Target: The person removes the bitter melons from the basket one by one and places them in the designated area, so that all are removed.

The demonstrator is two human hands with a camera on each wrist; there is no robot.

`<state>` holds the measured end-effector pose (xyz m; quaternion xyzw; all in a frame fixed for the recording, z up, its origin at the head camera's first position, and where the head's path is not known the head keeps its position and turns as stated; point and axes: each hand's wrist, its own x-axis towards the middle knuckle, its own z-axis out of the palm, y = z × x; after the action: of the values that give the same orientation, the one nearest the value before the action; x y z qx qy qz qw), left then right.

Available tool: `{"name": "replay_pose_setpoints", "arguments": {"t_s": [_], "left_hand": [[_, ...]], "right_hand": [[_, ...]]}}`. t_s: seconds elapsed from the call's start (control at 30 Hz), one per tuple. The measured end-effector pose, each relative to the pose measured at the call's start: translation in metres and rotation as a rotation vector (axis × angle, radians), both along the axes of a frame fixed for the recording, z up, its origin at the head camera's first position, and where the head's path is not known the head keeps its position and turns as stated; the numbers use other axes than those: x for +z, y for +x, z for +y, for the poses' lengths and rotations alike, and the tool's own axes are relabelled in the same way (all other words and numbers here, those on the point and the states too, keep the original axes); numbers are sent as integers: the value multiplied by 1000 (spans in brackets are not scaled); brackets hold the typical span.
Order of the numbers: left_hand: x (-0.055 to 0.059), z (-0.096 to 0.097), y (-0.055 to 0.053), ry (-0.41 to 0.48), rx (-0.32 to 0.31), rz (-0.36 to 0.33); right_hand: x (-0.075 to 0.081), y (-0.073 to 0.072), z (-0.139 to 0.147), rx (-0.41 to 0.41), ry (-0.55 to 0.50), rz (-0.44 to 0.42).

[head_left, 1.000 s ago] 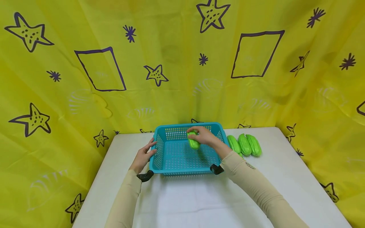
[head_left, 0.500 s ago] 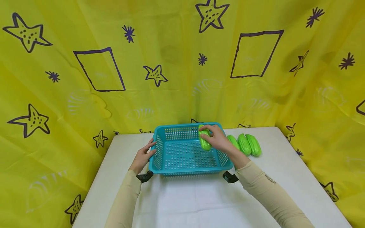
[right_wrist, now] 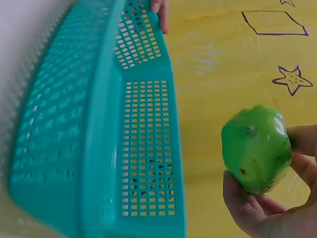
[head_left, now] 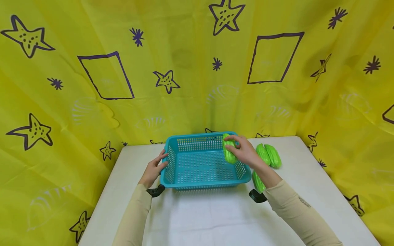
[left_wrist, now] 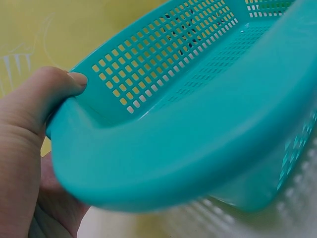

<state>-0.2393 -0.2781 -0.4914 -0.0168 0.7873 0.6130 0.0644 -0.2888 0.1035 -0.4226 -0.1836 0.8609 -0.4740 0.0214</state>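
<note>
A teal perforated plastic basket (head_left: 200,185) stands on the white table. My left hand (head_left: 153,172) grips its left rim; in the left wrist view the thumb (left_wrist: 62,84) hooks over the edge. My right hand (head_left: 244,152) holds a glossy, ribbed green bitter melon (head_left: 229,150) between thumb and fingers, above the right end of the basket. In the right wrist view this bitter melon (right_wrist: 255,148) shows its blunt end, level with the basket's upper rim. The basket's visible floor bears nothing.
Two more bitter melons (head_left: 272,156) lie side by side to the right of the basket, partly behind my right hand. Another bitter melon (head_left: 258,182) lies by my right wrist, half hidden. A yellow patterned curtain (head_left: 191,112) encloses the white table (head_left: 209,218).
My right hand has carried the bitter melon rightward, from over the basket's middle to its right end. The left hand keeps its grip on the rim, and the basket stays put.
</note>
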Motion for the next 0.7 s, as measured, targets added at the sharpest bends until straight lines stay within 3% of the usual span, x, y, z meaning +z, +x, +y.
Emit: {"name": "replay_pose_setpoints", "arguments": {"t_s": [0.2,0.5,0.7], "left_hand": [[0,1,0,-4,0,2],[2,2,1,1,4,1],[1,1,1,10,6,9]], "right_hand": [[-9,4,10,-33,-49,7],[-20,13,35,24,-91,-1],[-24,22,52,-17,-123,-79]]}}
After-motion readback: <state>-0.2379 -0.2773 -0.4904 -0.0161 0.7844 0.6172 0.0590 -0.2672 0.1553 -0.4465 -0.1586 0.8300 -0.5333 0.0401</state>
